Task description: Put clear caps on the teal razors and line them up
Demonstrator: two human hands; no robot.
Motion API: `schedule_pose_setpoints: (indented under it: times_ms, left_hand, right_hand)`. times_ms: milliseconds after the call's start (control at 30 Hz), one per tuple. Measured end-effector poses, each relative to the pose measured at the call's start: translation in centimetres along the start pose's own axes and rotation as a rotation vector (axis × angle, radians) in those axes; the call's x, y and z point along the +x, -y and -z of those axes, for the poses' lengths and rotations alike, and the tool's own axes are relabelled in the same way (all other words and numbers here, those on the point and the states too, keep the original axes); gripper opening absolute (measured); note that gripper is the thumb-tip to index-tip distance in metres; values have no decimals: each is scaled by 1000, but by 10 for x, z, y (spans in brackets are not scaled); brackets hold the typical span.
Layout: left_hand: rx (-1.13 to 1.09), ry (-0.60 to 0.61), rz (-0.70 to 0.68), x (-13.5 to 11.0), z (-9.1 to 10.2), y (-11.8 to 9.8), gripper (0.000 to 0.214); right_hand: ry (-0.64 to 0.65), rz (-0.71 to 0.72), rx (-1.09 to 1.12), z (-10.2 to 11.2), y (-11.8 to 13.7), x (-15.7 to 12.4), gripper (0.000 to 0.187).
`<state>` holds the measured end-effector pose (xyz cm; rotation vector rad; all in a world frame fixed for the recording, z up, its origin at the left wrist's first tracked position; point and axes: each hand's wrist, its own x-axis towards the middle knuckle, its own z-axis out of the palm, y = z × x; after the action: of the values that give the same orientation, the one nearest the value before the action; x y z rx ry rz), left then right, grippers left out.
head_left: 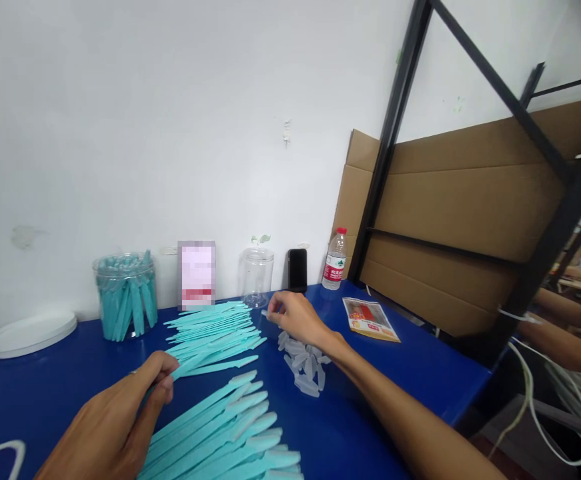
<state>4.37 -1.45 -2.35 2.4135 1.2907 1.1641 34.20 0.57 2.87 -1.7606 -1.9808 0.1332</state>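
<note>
My left hand (120, 420) pinches the handle of a teal plastic razor (210, 365) that points to the right over the blue table (35, 393). My right hand (295, 319) reaches forward, fingers pinched on a small clear cap (270, 315) above a heap of clear plastic caps (304, 367). A row of capped teal razors (230, 433) lies in front of my left hand. Beyond it lies a stack of uncapped teal razors (215, 330).
At the back by the wall stand a clear jar of teal razors (126, 295), an empty clear jar (257, 277), white lids (30, 332), a phone (297, 269), a water bottle (335, 260) and a card (196, 275). A snack packet (370, 319) lies right. Another person's arms (565, 333) show past the black frame (545, 267).
</note>
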Motion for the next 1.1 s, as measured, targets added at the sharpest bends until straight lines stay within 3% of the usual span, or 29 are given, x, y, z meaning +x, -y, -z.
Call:
schedule_pose_setpoints:
  times_ms: [133,233,533,767,933,1100]
  left_hand:
    - [-9,146,31,0,8,-17,26]
    - [-22,162,18,1,12,-23,25]
    - [-45,186,27,1,15,-24,23]
    - [-28,252,-19,-4,13,-29,24]
    - [-26,249,-36,-6,14,-32,25]
    - [9,198,-17,-2,15,-30,24]
  right_hand:
    - [191,86,667,4,22,-7,19]
    - [207,118,904,3,38,-15,23]
    - [284,87,991,7,46,-21,20]
    - [285,30,1166,-13,60,-28,27]
    - [236,22,1230,-23,67,-33,27]
    - [301,-6,1224,-19,66,-33,28]
